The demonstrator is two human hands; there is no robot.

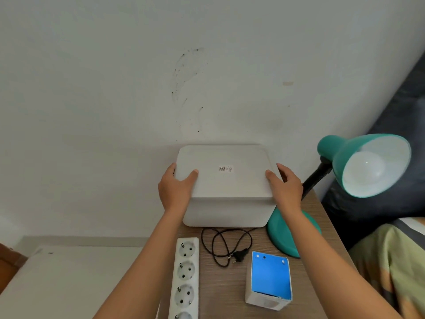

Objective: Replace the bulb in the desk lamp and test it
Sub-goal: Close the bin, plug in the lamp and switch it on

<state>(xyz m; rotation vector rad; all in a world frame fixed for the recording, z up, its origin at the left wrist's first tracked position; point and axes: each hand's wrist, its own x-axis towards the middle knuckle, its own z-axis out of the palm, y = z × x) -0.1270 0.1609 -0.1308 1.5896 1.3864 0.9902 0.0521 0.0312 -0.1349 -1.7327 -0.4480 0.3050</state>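
A teal desk lamp (335, 155) stands at the right of the wooden table, its shade tipped toward me with a white bulb (365, 173) screwed inside, unlit. Its round teal base (280, 236) sits behind a blue-and-white bulb box (270, 279). The lamp's black cord and plug (239, 255) lie loose on the table, not plugged in. A white power strip (185, 277) lies to the left. My left hand (176, 188) and my right hand (285, 186) grip the two sides of the lid of a white storage box (226, 203) at the back against the wall.
The wooden table (227, 293) is narrow, with its left edge beside the power strip. A white wall rises directly behind the box. A dark headboard and a bed with striped bedding (391, 261) lie to the right. A white surface (69, 279) sits lower left.
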